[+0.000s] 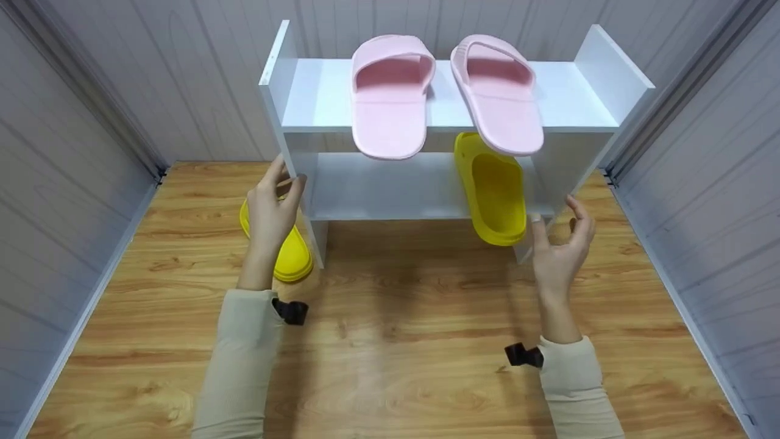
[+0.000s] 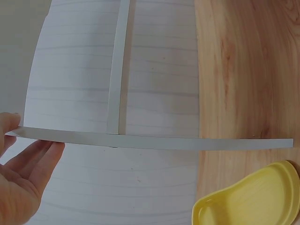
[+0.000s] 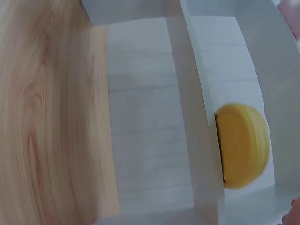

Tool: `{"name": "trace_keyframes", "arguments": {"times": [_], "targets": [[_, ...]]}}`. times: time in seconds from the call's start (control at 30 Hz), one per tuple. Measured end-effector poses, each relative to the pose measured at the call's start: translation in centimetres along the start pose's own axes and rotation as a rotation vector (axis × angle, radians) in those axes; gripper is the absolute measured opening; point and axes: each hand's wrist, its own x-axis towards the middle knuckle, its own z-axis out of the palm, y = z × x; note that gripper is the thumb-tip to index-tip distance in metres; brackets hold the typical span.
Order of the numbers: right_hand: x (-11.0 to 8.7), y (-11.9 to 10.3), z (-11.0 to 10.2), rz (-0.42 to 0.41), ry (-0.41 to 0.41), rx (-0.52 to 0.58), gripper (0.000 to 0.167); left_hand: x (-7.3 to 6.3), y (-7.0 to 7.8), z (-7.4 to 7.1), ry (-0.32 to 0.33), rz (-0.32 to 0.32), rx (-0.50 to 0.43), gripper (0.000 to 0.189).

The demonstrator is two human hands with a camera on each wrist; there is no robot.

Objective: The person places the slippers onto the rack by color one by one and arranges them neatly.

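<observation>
A white two-tier shoe rack (image 1: 390, 186) stands at the wall. My left hand (image 1: 271, 207) grips the front edge of its left side panel (image 2: 154, 141), thumb and fingers on opposite sides. Beside the right panel, my right hand (image 1: 560, 256) holds the front edge between thumb and fingers; only fingertips show at the corner of the right wrist view. A yellow slipper (image 1: 499, 201) lies on the lower shelf, jutting past the front. Its yellow mate (image 1: 292, 256) is on the floor outside the left panel, partly behind my left hand. Two pink slippers (image 1: 390, 116) (image 1: 503, 110) rest on top.
Ribbed light panels form a back wall (image 1: 213, 79), a left wall (image 1: 55, 201) and a right wall (image 1: 701, 201) around the rack. Wood-patterned floor (image 1: 390, 341) spreads out in front. Small black wrist cameras (image 1: 292, 312) (image 1: 523, 355) stick out from both sleeves.
</observation>
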Motion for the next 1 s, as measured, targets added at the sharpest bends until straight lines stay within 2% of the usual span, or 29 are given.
{"name": "trace_keyframes", "arguments": {"times": [0.1,0.37,0.67,0.83,1.0], "targets": [[0.7,-0.2,-1.0,-0.023,0.003,0.029,0.040,0.0,0.0,0.0,-0.002,-0.001,0.000,0.041],[2.0,2.3,-3.2,-0.037,0.001,0.041,0.032,-0.1,0.0,0.0,0.001,-0.011,-0.005,0.041],[3.5,3.2,-4.3,0.048,-0.064,0.056,0.033,0.0,0.0,0.0,0.016,0.016,-0.016,0.039],[4.7,3.3,-4.4,0.086,-0.125,-0.015,0.038,0.0,0.0,0.0,0.003,-0.003,-0.016,0.040],[6.0,4.0,-4.2,0.091,-0.153,-0.061,0.038,0.1,0.0,0.0,-0.005,-0.011,-0.013,0.042]]}}
